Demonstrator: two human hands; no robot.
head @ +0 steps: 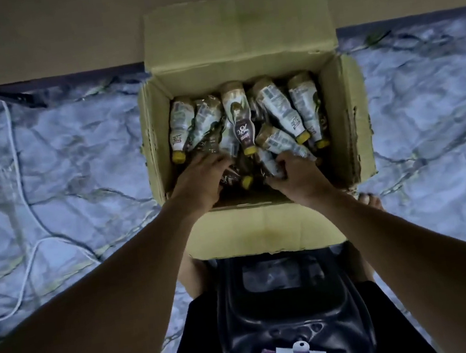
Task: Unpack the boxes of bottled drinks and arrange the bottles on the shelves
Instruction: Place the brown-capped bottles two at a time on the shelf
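An open cardboard box [240, 54] stands on the floor in front of me, flaps folded out. Several labelled drink bottles [237, 115] with yellow caps lie jumbled inside it. Both my hands reach into the near part of the box. My left hand [201, 178] has its fingers down among the bottles on the left, over a dark bottle; the fingertips are hidden. My right hand [294, 173] grips a white-labelled bottle [278, 142] that lies slanted near the box's right side.
The box sits on a marbled blue-grey floor [73, 170] against a plain wall base. A white cable [19, 208] trails across the floor on the left. A black plastic stool [290, 303] stands just below the box, between my legs. My toes [371, 201] show by the box's right corner.
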